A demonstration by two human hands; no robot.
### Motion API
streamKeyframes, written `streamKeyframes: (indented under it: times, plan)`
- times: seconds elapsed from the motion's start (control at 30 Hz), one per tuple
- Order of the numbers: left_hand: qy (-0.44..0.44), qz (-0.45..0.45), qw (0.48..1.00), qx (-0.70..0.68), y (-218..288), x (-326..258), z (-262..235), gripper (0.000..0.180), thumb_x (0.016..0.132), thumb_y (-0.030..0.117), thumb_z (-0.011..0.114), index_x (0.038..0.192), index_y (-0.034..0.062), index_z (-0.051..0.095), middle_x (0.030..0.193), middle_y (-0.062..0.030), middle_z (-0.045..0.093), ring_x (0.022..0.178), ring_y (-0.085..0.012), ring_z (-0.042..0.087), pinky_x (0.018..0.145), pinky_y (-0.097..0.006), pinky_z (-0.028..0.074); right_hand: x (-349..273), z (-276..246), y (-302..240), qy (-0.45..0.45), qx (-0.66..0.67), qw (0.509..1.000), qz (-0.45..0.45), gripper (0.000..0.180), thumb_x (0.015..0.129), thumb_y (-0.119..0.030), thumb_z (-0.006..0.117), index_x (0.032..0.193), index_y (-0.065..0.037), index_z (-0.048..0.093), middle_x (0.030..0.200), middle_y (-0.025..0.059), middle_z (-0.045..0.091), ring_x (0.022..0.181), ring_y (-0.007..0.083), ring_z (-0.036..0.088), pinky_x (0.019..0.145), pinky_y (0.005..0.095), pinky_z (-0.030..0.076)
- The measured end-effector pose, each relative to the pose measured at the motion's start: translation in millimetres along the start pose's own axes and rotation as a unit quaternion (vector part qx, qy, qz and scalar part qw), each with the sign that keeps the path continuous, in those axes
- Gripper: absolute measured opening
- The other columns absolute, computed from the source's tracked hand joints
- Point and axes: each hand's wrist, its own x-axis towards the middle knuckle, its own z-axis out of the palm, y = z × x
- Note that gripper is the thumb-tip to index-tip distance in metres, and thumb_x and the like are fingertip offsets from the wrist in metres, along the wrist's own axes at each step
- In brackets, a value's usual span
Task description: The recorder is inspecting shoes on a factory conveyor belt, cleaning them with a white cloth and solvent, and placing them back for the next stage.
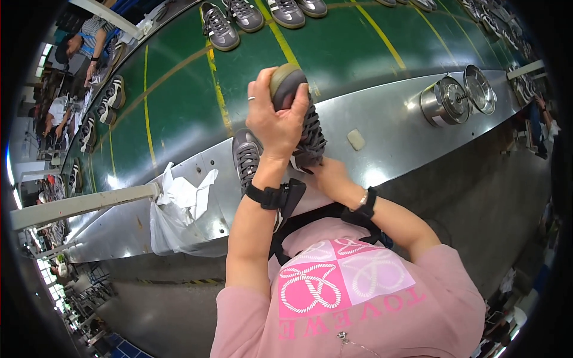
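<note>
A grey sneaker (312, 134) with dark laces and a gum-coloured sole is held over the metal ledge, its toe pointing away from me. My left hand (274, 122), a ring on one finger, wraps round the toe end. At the heel end, my right hand (332, 180) is closed on the shoe, its fingertips partly hidden behind it. A second grey sneaker (246, 156) stands on the ledge just left of my left wrist, partly covered by that forearm. To the right of the held shoe lies a small off-white block (356, 139).
Beyond the metal ledge (394, 140) runs a green conveyor belt (179, 107) with yellow lines, carrying several sneakers (219, 27). A steel pot (444, 102) stands at right beside a round steel lid (479, 89). White paper (188, 191), a plastic bag (170, 230) and a rail (89, 206) are at left.
</note>
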Motion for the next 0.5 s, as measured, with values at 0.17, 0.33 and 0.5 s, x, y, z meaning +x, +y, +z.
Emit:
streamKeyframes:
  times: [0.17,0.33,0.5]
  plan:
    - [0.033,0.003,0.999,-0.009,-10.1,3.7,-5.7,0.045,0.083,0.012,0.081,0.121,-0.0003,0.059,0.111,-0.0088,0.063,0.099,-0.0169,0.062,0.09,-0.03,0.05,-1.8,-10.7,-4.1,0.037,0.038,0.999,0.01,0.027,0.082,-0.005,0.058,0.105,-0.007,0.07,0.099,0.0159,0.066,0.087,0.0369,0.066,0.073,0.0454,0.054]
    - [0.025,0.02,0.999,-0.029,-8.6,-3.5,4.7,0.044,0.08,0.013,0.081,0.117,0.003,0.061,0.101,-0.0099,0.061,0.09,-0.0229,0.063,0.082,-0.034,0.051,12.9,4.7,-0.7,-0.064,-0.068,0.995,0.035,0.017,0.079,-0.006,0.059,0.094,-0.006,0.067,0.089,0.019,0.065,0.086,0.0375,0.066,0.072,0.0465,0.054]
    - [0.059,-0.021,0.996,-0.06,-10.4,0.5,-3.6,0.045,0.08,0.014,0.082,0.118,0.0019,0.06,0.105,-0.0089,0.063,0.095,-0.0201,0.063,0.087,-0.031,0.051,-13.7,-10.1,1.0,0.032,0.037,0.999,-0.005,0.034,0.077,-0.006,0.061,0.109,-0.009,0.069,0.089,0.0147,0.067,0.086,0.0362,0.066,0.071,0.0461,0.054]
